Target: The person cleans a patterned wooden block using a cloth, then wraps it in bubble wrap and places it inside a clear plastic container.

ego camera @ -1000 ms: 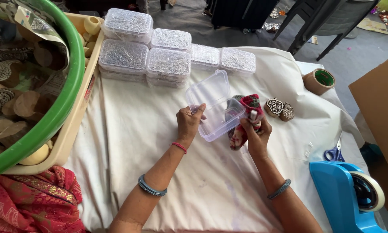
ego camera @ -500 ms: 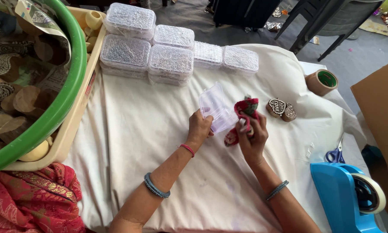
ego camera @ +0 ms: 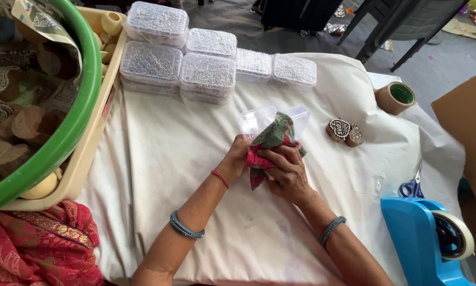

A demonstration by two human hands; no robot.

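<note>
Centrally, two hands [ego camera: 264, 167], one cloth [ego camera: 274, 139], one box [ego camera: 256, 121].

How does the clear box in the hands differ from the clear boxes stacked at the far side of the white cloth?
The held clear box looks empty and see-through; the stacked boxes are full of small silvery pieces. The held box is tilted and half hidden behind a red and green cloth gripped by the left hand and right hand; the stacked boxes lie flat with lids shut. Both are clear plastic with rounded corners.

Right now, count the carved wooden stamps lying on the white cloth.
2: both carved wooden stamps lie touching, right of the clear box in the hands. More fill the green tub.
</note>
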